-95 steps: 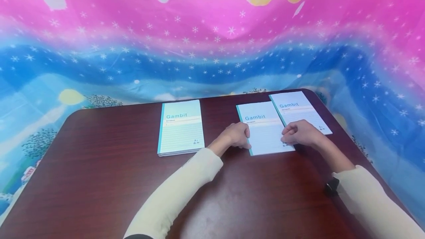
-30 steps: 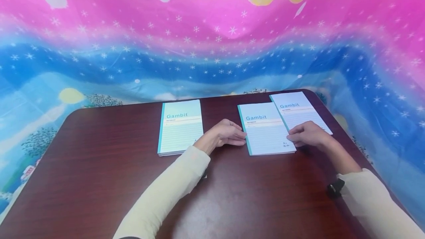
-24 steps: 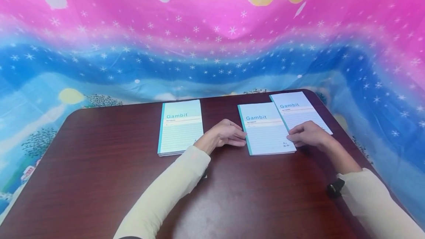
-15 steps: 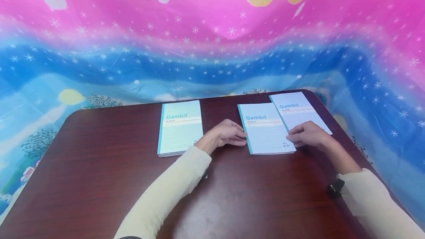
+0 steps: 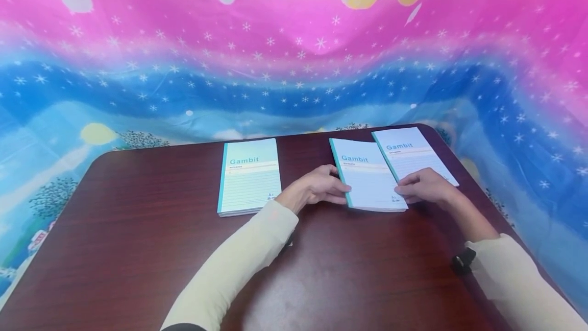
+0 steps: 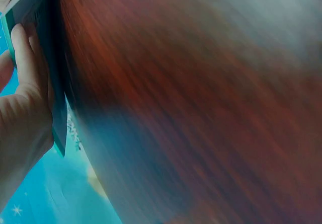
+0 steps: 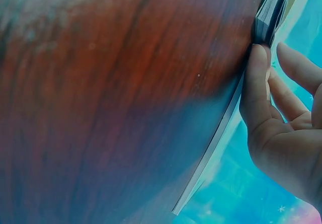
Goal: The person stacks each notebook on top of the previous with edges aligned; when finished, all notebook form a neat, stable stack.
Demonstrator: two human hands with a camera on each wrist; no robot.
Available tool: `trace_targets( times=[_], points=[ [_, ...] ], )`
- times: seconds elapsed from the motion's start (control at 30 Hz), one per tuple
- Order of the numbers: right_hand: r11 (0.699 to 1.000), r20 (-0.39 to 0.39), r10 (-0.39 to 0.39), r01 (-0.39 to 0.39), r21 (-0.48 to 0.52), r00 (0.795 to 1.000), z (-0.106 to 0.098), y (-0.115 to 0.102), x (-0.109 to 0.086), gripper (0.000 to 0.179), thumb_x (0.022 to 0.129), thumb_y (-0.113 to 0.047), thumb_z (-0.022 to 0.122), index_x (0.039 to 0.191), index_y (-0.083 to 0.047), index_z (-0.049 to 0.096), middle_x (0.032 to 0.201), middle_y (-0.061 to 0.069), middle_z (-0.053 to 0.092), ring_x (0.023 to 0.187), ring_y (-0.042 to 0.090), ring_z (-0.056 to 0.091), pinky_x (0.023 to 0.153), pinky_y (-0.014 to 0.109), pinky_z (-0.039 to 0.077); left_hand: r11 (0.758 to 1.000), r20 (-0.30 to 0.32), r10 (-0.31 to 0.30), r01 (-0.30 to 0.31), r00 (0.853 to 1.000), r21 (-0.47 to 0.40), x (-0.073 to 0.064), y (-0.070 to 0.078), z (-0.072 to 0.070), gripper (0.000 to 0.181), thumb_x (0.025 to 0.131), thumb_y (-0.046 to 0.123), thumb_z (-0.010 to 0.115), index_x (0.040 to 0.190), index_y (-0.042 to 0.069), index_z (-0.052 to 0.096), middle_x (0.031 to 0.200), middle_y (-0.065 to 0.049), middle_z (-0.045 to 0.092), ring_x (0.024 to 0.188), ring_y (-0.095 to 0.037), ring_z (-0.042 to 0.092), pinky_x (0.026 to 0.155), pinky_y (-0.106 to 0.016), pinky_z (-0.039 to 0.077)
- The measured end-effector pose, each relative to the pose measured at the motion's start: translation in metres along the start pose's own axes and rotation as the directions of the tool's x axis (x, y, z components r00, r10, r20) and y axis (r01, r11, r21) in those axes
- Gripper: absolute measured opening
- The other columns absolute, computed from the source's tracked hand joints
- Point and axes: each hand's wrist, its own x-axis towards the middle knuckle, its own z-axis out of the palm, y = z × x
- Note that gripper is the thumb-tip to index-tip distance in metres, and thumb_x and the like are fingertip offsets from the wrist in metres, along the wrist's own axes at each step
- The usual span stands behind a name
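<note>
On the bench [image 5: 133,249], at left, lies one notebook pile [image 5: 250,180]. The left hand [image 5: 319,186] pinches the spine side of the middle notebook [image 5: 367,178]; the right hand [image 5: 424,186] has its fingers at the opposite edge, whether pinching I cannot tell. Rightmost is another notebook [image 5: 409,148].

Pink-blue snowflake backdrop [image 5: 285,29]; glossy brown table [image 5: 138,254]

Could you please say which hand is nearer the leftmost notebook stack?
Left. The left hand is just right of the stack, holding the middle notebook; the right hand is at that notebook's right edge.
</note>
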Motion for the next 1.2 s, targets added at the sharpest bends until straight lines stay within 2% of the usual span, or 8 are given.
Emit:
trace_targets(
  times=[0.23,0.4,0.5,0.8,0.97,1.2],
  points=[
    [0.999,0.006,-0.009,0.009,0.036,1.000,0.002,-0.005,-0.001,0.045,0.095,-0.015,0.072,0.124,0.018,0.061,0.109,0.024,0.069,0.090,0.024,0.070,0.080,0.035,0.061,0.999,-0.021,0.014,-0.013,1.000,0.031,0.002,0.001,0.003,0.045,0.095,-0.011,0.059,0.130,0.009,0.039,0.106,-0.015,0.071,0.096,-0.034,0.072,0.084,-0.050,0.059],
    [0.999,0.008,-0.012,0.011,0.053,1.000,0.004,-0.009,-0.001,0.052,0.097,-0.017,0.071,0.129,0.020,0.055,0.115,0.028,0.067,0.095,0.026,0.071,0.085,0.039,0.060,0.999,0.008,0.034,-0.034,0.999,0.031,0.001,0.001,0.002,0.042,0.096,-0.012,0.057,0.126,0.010,0.038,0.112,-0.011,0.071,0.096,-0.035,0.072,0.083,-0.050,0.060],
    [0.997,0.016,-0.015,0.014,0.071,1.000,0.005,-0.009,-0.001,0.052,0.098,-0.018,0.070,0.130,0.020,0.055,0.115,0.025,0.068,0.095,0.025,0.070,0.086,0.039,0.060,0.998,0.031,0.052,-0.053,0.998,0.024,0.001,0.001,0.002,0.042,0.096,-0.013,0.056,0.125,0.011,0.038,0.115,-0.011,0.070,0.098,-0.036,0.072,0.083,-0.050,0.059],
    [0.972,0.071,-0.053,0.035,0.230,0.996,0.005,-0.005,0.001,0.055,0.101,-0.020,0.066,0.135,0.020,0.050,0.117,0.022,0.069,0.096,0.022,0.071,0.086,0.036,0.060,0.996,0.062,0.087,-0.087,0.994,-0.006,-0.001,0.004,-0.004,0.043,0.095,-0.015,0.054,0.126,0.011,0.037,0.121,-0.014,0.069,0.102,-0.039,0.070,0.085,-0.053,0.058],
    [0.949,0.072,-0.067,0.041,0.313,0.995,0.005,-0.003,0.003,0.056,0.101,-0.017,0.064,0.137,0.021,0.044,0.116,0.019,0.069,0.096,0.021,0.071,0.085,0.034,0.059,0.996,0.061,0.088,-0.087,0.994,-0.014,-0.005,0.005,-0.007,0.044,0.095,-0.015,0.054,0.127,0.011,0.038,0.122,-0.015,0.068,0.103,-0.039,0.070,0.087,-0.053,0.057],
    [0.932,0.037,-0.058,0.041,0.360,0.998,0.004,-0.005,0.005,0.049,0.100,-0.011,0.065,0.132,0.021,0.044,0.105,0.009,0.069,0.091,0.016,0.070,0.082,0.032,0.060,0.996,0.034,0.087,-0.087,0.996,-0.001,-0.009,0.006,-0.009,0.045,0.096,-0.013,0.056,0.129,0.011,0.039,0.118,-0.015,0.069,0.102,-0.038,0.070,0.088,-0.054,0.057]
  ],
)
